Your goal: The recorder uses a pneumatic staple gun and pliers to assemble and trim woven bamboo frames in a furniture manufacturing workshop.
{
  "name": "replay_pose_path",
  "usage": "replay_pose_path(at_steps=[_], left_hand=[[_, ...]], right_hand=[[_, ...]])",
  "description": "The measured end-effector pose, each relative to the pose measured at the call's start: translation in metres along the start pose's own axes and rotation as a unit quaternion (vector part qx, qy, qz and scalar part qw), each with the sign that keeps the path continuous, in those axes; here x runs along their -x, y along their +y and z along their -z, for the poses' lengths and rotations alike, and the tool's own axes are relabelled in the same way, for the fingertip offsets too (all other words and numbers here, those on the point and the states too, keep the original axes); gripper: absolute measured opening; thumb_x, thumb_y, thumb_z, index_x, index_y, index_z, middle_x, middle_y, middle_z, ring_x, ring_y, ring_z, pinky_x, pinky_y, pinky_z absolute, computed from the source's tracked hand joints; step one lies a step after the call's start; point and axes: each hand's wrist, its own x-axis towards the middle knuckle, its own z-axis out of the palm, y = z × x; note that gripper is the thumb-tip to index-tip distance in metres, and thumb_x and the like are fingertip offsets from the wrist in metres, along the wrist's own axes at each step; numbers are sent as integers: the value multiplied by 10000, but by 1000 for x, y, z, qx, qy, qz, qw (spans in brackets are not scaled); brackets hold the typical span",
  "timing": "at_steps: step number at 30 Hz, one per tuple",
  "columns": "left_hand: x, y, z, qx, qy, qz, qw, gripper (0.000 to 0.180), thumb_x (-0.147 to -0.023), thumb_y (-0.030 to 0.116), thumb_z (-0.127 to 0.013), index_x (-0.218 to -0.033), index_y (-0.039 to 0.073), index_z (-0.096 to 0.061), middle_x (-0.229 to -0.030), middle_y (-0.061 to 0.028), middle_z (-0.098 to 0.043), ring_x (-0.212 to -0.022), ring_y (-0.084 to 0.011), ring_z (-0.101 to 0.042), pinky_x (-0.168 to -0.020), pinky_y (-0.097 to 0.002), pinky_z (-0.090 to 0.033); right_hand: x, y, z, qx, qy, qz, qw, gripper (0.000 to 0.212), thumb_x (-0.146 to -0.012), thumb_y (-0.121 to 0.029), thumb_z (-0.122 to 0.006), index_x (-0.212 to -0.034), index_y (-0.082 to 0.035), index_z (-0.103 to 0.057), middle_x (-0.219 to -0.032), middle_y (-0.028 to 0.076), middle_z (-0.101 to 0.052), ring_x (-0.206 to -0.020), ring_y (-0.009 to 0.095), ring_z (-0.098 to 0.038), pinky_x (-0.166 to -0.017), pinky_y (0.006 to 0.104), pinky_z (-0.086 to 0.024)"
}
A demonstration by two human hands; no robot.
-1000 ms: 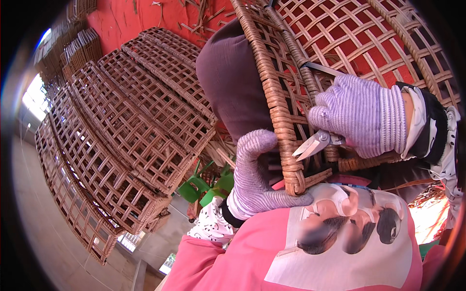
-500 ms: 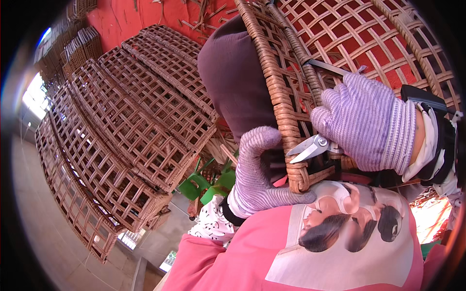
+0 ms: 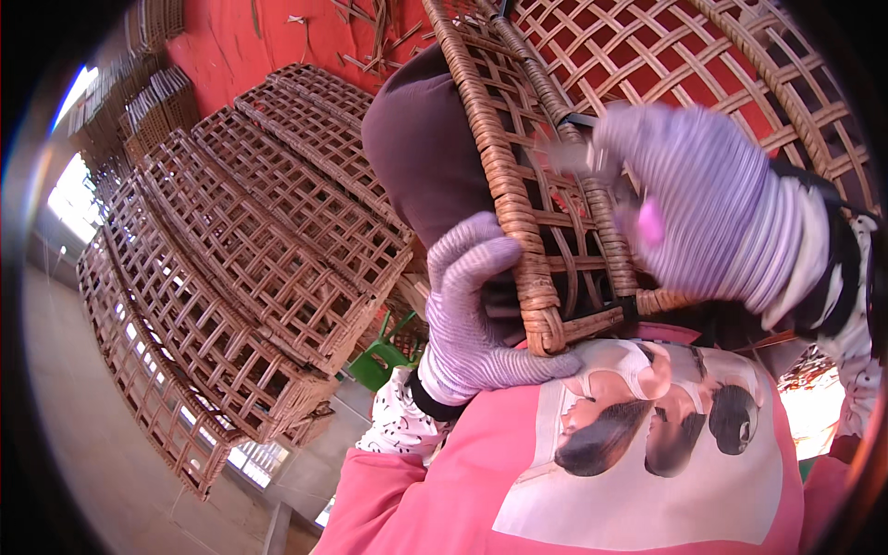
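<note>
A woven wicker panel (image 3: 521,227) with a wrapped rim lies across my lap, tilted up toward the far right. My left hand (image 3: 472,319), in a purple-and-white striped knit glove, grips its near left corner, thumb below and fingers bent along the outer edge. Over the panel's inner wrapped bar, my right hand (image 3: 698,199), gloved alike, is closed on a pair of shears (image 3: 597,159). Motion smears their metal blades, which point left near a dark tie (image 3: 579,120) around the bar. A pink spot shows among the right hand's fingers; I cannot make out what it is.
To the left stands a large stack of woven wicker panels (image 3: 250,240), with more stacked behind (image 3: 153,106). Cut wicker scraps (image 3: 379,37) lie on the red floor covering (image 3: 250,46). A green plastic chair (image 3: 377,363) is beyond my left wrist.
My right hand has lifted the shears from the near corner area up along the inner bar toward the dark tie. The panel and left hand have shifted slightly left in view.
</note>
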Motion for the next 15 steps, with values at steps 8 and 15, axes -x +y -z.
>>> replay_pose_path(at_steps=[8,15], left_hand=[[-23,19,18,-132,-119,-57,982,707,-467,381,-855,-1029,78,-552,-1108,-128,-480,-1155,-358,-398,-964,-459,-331],[-7,10,17,-60,-74,-19,995,889,-459,296,-883,-1153,18,-401,-1212,-156,-384,-1197,-297,-373,-995,-390,-326]], right_hand=[[22,5,13,-349,62,1,935,305,-692,-132,-651,-946,-68,-495,-675,12,-478,-602,87,-481,-562,252,-423],[46,-34,17,-109,-251,1,962,346,-637,-230,-619,-871,15,-547,-670,155,-594,-653,292,-620,-598,379,-499]])
